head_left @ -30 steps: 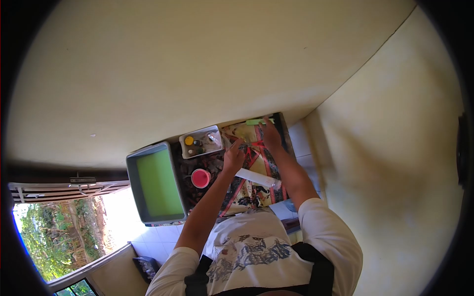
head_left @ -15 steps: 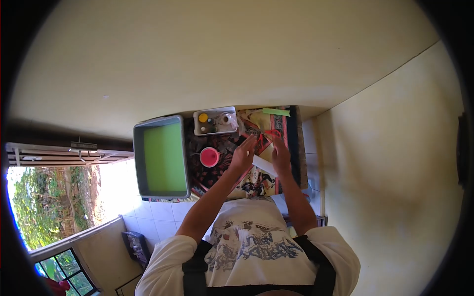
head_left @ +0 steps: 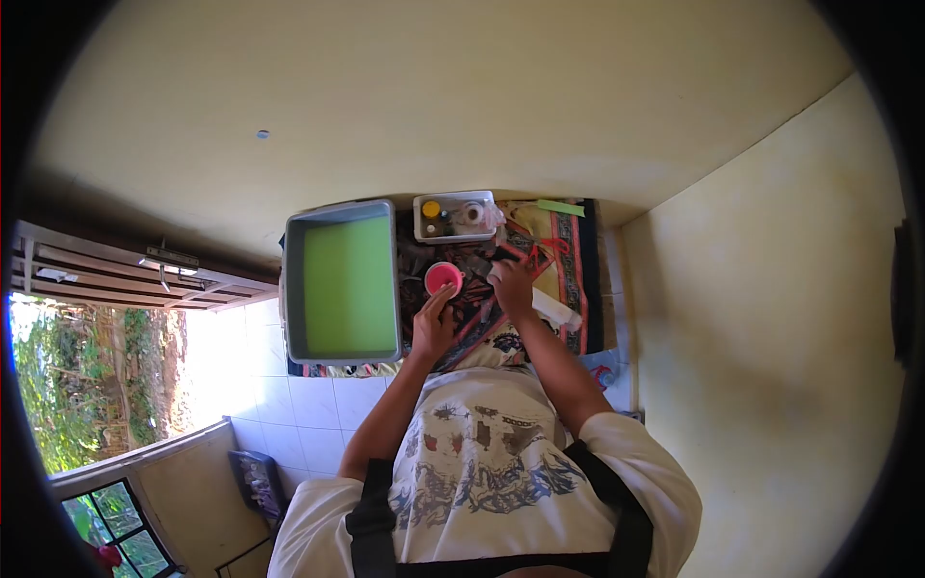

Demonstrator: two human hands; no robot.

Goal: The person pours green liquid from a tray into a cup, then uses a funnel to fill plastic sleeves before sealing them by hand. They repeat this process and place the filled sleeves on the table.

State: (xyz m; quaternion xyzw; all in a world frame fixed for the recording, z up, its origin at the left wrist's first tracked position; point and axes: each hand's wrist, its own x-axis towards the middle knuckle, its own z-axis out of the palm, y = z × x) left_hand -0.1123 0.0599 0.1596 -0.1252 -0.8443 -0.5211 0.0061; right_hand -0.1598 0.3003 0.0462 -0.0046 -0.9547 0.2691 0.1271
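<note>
My left hand (head_left: 434,328) reaches to a small pink cup (head_left: 441,275) with a pale rim. Its fingers stretch over the near rim into the cup's mouth; the cup stands on the patterned cloth (head_left: 507,344). To the right, my right hand (head_left: 514,287) is held above the cloth with its fingers curled in. Whatever may be between those fingertips is too small to make out. A white rolled or tube-shaped item (head_left: 557,310) lies beside my right forearm, partly hidden by it. Just beyond the right hand is a red strap or cord (head_left: 551,252).
A large grey tub (head_left: 392,289) with a light green inside stands at the left. Behind the cup, a white tray (head_left: 421,236) holds a yellow-lidded jar, small bottles and a roll. A light green strip (head_left: 561,207) lies at the back right, near the wall (head_left: 462,106).
My left hand has left the white item and moved left to the pink cup. My right hand has shifted left, its fingers now curled. The view has also shifted slightly.
</note>
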